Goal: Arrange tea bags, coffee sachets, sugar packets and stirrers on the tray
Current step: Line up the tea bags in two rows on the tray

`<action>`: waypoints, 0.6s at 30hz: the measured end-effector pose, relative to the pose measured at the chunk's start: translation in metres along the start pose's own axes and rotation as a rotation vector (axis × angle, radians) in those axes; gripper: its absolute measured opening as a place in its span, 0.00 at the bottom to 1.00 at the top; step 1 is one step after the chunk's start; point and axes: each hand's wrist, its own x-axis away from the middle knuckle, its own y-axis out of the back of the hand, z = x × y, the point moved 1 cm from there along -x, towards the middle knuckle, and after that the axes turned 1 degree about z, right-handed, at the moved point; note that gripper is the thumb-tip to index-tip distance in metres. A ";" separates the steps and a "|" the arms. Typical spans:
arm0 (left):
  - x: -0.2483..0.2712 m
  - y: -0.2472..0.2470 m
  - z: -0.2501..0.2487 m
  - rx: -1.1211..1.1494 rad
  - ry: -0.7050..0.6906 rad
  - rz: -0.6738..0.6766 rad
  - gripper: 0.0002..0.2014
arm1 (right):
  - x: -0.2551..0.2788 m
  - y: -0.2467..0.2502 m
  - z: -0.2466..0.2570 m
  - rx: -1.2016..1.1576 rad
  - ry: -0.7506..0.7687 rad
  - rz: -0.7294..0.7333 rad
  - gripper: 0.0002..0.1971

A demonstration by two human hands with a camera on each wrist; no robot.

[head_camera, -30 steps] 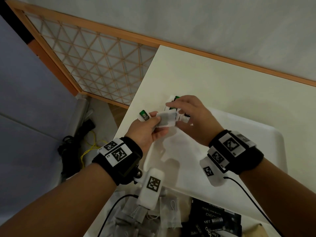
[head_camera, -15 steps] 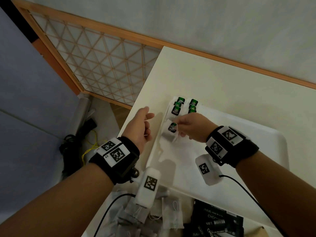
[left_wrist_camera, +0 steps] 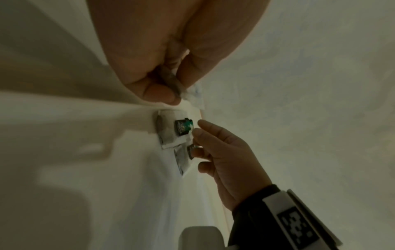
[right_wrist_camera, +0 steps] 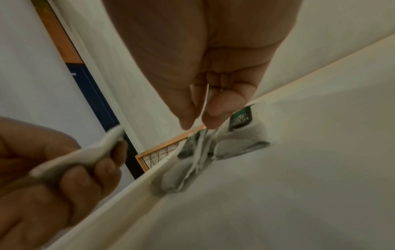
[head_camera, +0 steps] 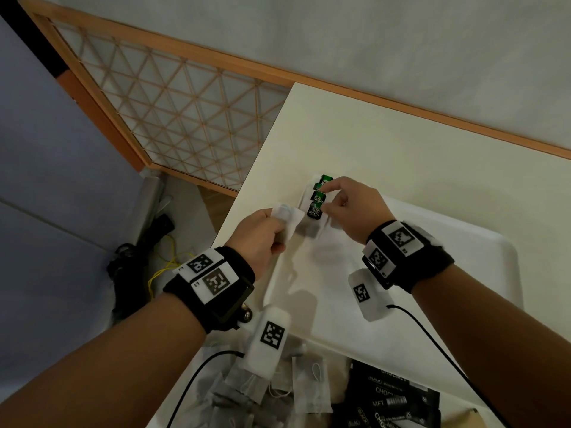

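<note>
A white tray (head_camera: 448, 291) lies on the cream table (head_camera: 401, 156). Several tea bags with green tags (head_camera: 318, 199) lie in a row in its far left corner. My left hand (head_camera: 282, 225) hovers at the tray's left rim and pinches a white tea bag (head_camera: 285, 213) between thumb and fingers, which the left wrist view shows as a tea bag (left_wrist_camera: 193, 92). My right hand (head_camera: 329, 196) is over the row, its thumb and forefinger pinching a thin paper tag (right_wrist_camera: 204, 104) of one tea bag (right_wrist_camera: 241, 143).
A loose heap of tea bags (head_camera: 278, 390) and black sachets (head_camera: 395, 400) lies on the table in front of the tray. The table's left edge drops to a floor with cables (head_camera: 160, 264). A wooden lattice screen (head_camera: 173, 112) stands at the left.
The right hand set a tea bag down in the tray, then moved further along the row. The left hand drew back to the tray's left rim and now holds a tea bag.
</note>
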 end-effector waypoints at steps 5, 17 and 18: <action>0.006 -0.003 -0.005 0.016 0.029 -0.006 0.16 | 0.019 0.004 0.004 -0.113 0.211 -0.030 0.16; 0.018 -0.014 -0.008 -0.034 0.087 0.154 0.13 | 0.034 0.016 0.009 -0.191 0.059 0.268 0.07; 0.017 -0.013 -0.007 -0.018 0.096 0.149 0.14 | 0.033 0.017 0.005 -0.083 0.047 0.287 0.08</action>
